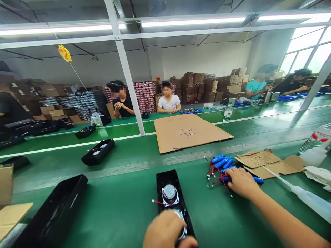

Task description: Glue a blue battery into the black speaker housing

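In front of me lies a long black speaker housing (159, 186) with two round silver speakers; the upper speaker (170, 192) has a red wire with a white plug. My left hand (165, 229), slightly blurred, is curled over the housing's near end and partly hides the lower speaker. To the right, my right hand (241, 182) rests on a pile of blue cylindrical batteries (219, 162) with red and black leads. Its fingers are bent and closed onto a battery at the near side of the pile; the fingertips are partly hidden.
Left stands another black housing (51, 210). Farther off, a housing with speakers (98, 152) and a large cardboard sheet (190, 134) lie on the green bench. At right are torn cardboard (261, 162), a white nozzle bottle (310, 198) and water bottles (227, 113). Several people sit opposite.
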`<act>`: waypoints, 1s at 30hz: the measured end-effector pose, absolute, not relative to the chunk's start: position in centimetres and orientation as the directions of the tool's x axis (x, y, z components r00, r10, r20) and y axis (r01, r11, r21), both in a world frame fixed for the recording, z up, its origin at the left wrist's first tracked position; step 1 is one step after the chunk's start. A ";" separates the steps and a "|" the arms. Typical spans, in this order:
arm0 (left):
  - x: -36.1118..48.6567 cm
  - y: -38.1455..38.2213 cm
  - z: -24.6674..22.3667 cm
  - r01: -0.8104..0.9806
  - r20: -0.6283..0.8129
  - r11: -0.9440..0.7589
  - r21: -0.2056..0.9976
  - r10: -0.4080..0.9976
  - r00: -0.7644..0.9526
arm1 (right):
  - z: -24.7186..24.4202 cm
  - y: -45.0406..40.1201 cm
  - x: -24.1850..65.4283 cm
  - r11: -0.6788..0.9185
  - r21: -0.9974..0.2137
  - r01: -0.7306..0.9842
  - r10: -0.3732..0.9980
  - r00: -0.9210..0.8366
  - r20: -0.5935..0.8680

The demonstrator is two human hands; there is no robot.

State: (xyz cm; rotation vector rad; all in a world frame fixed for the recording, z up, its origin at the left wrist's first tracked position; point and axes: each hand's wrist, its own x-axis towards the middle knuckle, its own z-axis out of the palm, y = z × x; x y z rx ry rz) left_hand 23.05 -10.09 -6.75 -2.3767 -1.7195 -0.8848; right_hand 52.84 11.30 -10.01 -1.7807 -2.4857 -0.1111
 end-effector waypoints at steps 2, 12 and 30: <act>21.4 -8.2 -5.6 0.842 0.511 -0.229 0.489 0.857 -0.064 | -9.5 11.2 52.6 0.322 -0.010 0.947 0.943 -0.320 0.085; 18.0 -3.0 -8.2 0.383 -0.038 0.162 0.909 0.950 -0.311 | -4.9 12.0 52.7 0.132 -0.581 0.803 0.964 -0.241 -0.114; 19.6 -4.7 -6.9 0.416 0.030 0.091 0.905 0.961 -0.275 | -6.4 12.1 50.2 0.559 -0.061 0.827 0.829 -0.558 0.041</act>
